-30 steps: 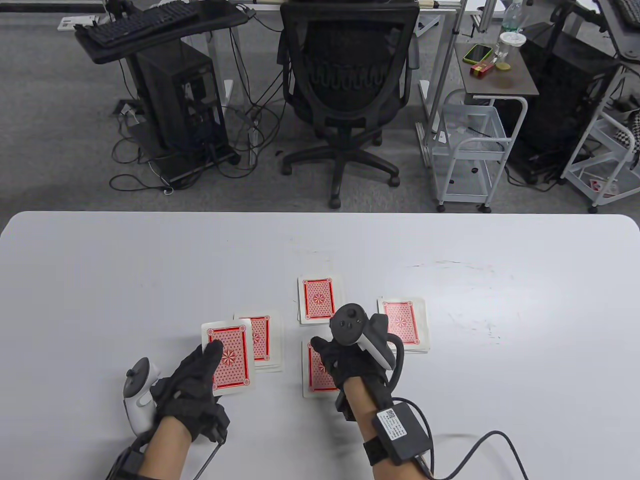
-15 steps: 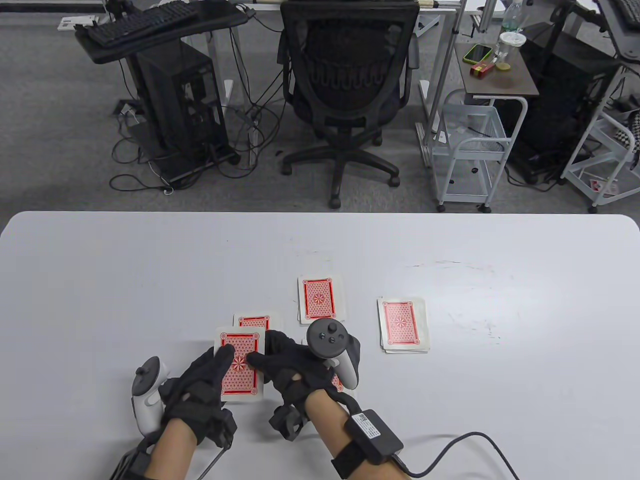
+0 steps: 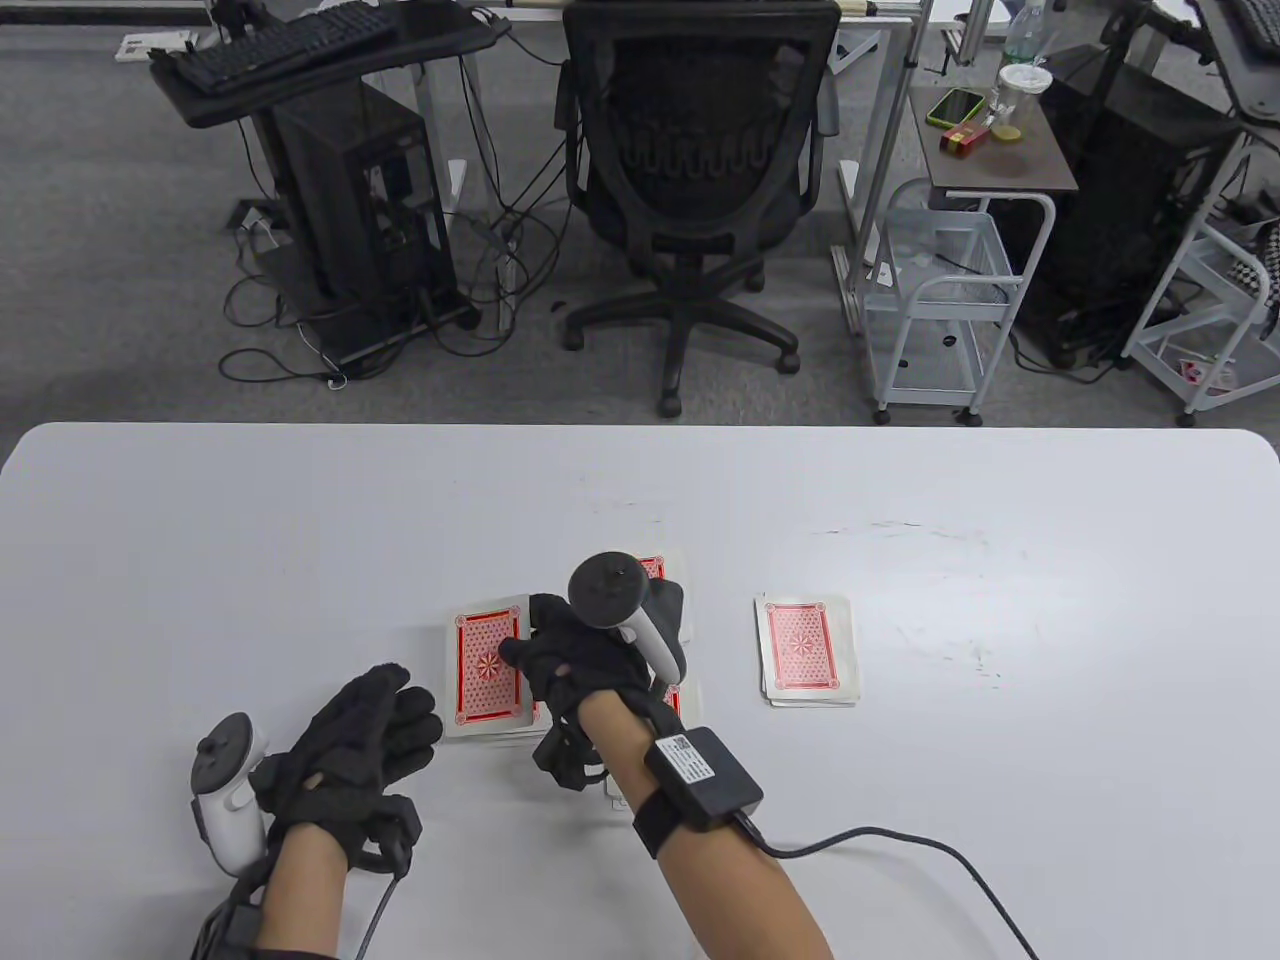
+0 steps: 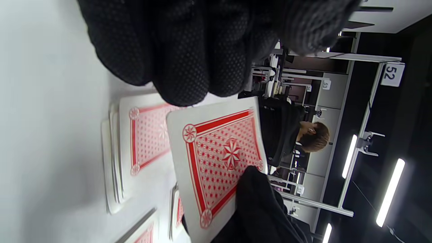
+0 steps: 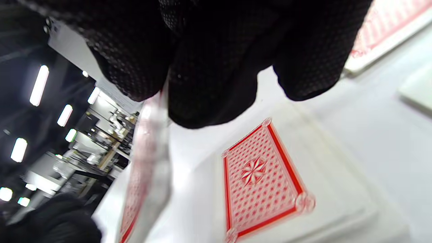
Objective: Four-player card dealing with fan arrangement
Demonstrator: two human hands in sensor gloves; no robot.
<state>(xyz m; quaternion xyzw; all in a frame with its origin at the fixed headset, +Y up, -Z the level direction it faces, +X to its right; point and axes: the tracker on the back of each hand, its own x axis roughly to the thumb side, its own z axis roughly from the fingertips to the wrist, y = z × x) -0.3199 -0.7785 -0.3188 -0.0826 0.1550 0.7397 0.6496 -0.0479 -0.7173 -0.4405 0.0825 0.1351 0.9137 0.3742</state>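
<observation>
Over the left pile [image 3: 500, 728] on the worktop [image 3: 300, 520], my right hand [image 3: 570, 660] pinches one red-backed card [image 3: 488, 665]; my left hand [image 3: 365, 740] rests beside it, fingers relaxed, holding nothing.

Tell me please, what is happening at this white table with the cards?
A person in black sensor gloves is dealing red-backed playing cards into piles on the white table. The right hand pinches one face-down card and holds it above the left pile. The left hand holds nothing, fingers relaxed, near the table edge. Another pile lies apart on the right; two more are partly hidden under the right hand. No fan is visible yet.
</observation>
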